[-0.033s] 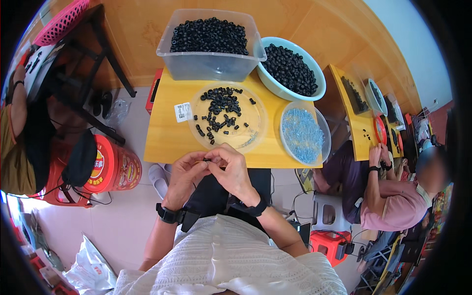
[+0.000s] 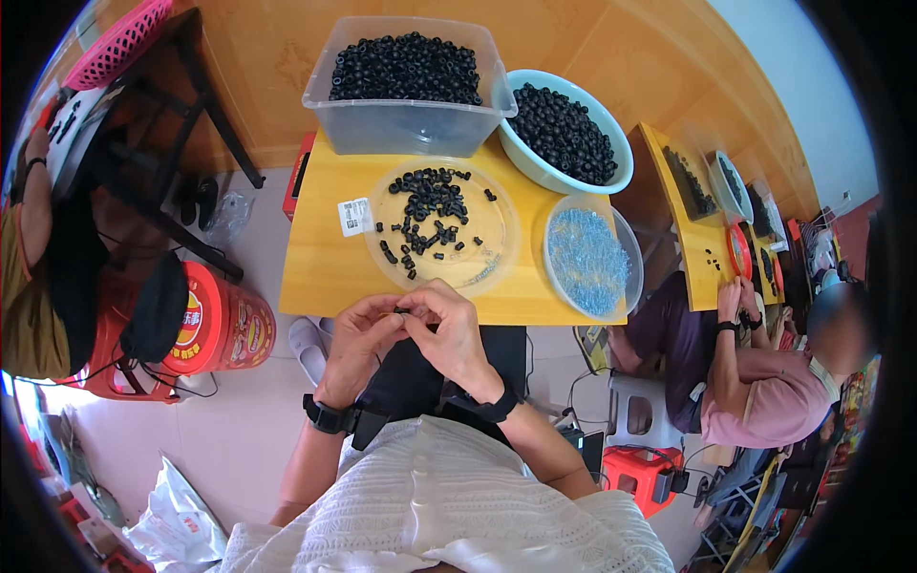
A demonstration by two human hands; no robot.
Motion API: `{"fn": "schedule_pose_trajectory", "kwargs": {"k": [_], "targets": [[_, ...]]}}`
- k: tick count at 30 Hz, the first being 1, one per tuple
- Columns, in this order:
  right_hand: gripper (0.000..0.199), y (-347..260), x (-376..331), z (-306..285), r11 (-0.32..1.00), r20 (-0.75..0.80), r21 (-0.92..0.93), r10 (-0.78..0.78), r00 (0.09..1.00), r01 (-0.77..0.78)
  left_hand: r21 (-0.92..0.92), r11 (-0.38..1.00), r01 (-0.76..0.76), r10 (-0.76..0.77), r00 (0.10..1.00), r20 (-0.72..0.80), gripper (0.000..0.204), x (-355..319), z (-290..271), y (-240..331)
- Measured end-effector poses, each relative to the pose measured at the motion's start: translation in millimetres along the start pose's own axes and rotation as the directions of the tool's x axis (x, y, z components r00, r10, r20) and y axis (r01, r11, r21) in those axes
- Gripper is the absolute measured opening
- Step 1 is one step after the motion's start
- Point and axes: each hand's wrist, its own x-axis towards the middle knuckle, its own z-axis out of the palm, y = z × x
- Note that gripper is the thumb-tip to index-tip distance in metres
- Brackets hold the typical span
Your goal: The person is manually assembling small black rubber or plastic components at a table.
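Note:
At the front edge of the yellow table, my left hand (image 2: pixel 355 346) and my right hand (image 2: pixel 446 329) meet with fingertips pinched together. Between them is a small black plastic piece (image 2: pixel 400 310), mostly covered by the fingers. Just beyond lies a round clear lid-like tray (image 2: pixel 497 224), with loose black ring-shaped parts (image 2: pixel 435 196) scattered over it. A few tiny clear pieces (image 2: pixel 485 271) rest near its right front rim. To the right, a clear oval tub (image 2: pixel 626 304) holds many thin, pale-blue see-through pieces (image 2: pixel 587 258).
A clear plastic bin (image 2: pixel 406 132) and a light-blue basin (image 2: pixel 573 183), both full of black parts, stand at the back of the table (image 2: pixel 320 277). A white label (image 2: pixel 355 217) lies left. Another person (image 2: pixel 764 392) works at a table on the right. A red bucket (image 2: pixel 234 329) stands left.

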Motion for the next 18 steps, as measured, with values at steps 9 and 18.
{"fn": "schedule_pose_trajectory", "kwargs": {"k": [9,18], "targets": [[0.013,13,8,-24,0.954,-0.158,-0.288,-0.139,0.977,0.089,0.050,0.999,-0.022,0.027,0.995,-0.097,0.020,-1,-11,-7],[0.010,67,54,-96,0.690,-0.227,-0.720,-0.134,0.965,-0.074,0.044,0.999,-0.023,0.027,0.995,-0.098,0.018,-2,-11,-3]]}}
